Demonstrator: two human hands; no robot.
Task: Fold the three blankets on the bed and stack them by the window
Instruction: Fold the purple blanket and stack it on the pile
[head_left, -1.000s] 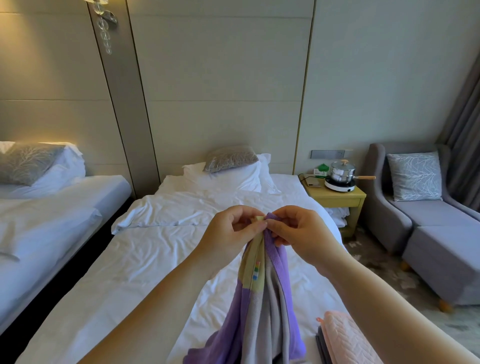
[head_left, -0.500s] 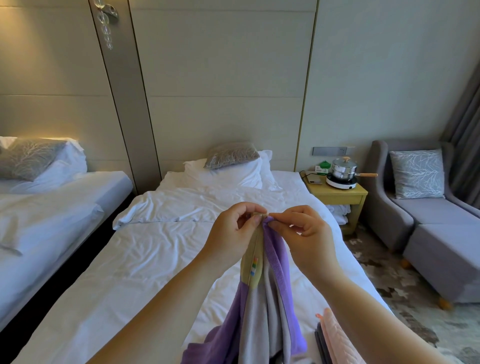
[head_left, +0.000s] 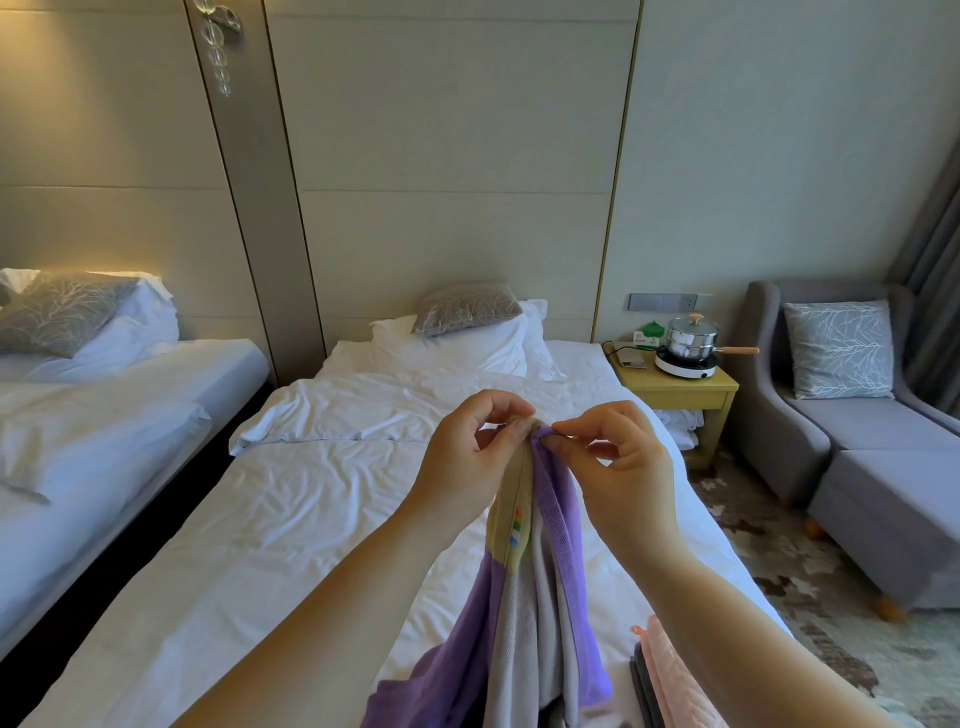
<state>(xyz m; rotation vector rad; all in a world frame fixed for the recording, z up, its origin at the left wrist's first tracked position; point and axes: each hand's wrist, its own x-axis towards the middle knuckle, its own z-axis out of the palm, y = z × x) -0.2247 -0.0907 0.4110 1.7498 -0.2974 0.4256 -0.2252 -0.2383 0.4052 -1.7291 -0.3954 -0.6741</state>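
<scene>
A purple, grey and yellow blanket (head_left: 540, 587) hangs in front of me above the white bed (head_left: 291, 519). My left hand (head_left: 467, 457) pinches its top edge on the yellow side. My right hand (head_left: 613, 457) pinches the purple edge right beside it, so the two hands nearly touch. A pink blanket (head_left: 675, 680) lies folded on a dark grey blanket (head_left: 640, 686) at the bed's near right corner, partly hidden by my right forearm.
A second bed (head_left: 104, 415) stands to the left across a dark gap. A yellow nightstand (head_left: 680, 389) with a pot on a hotplate (head_left: 688, 345) sits right of the bed. A grey armchair with footstool (head_left: 872, 467) and curtains (head_left: 935, 260) stand at the far right.
Both hands stay together at the blanket's top edge. My right hand's fingers have spread a little and shifted their pinch on the purple edge.
</scene>
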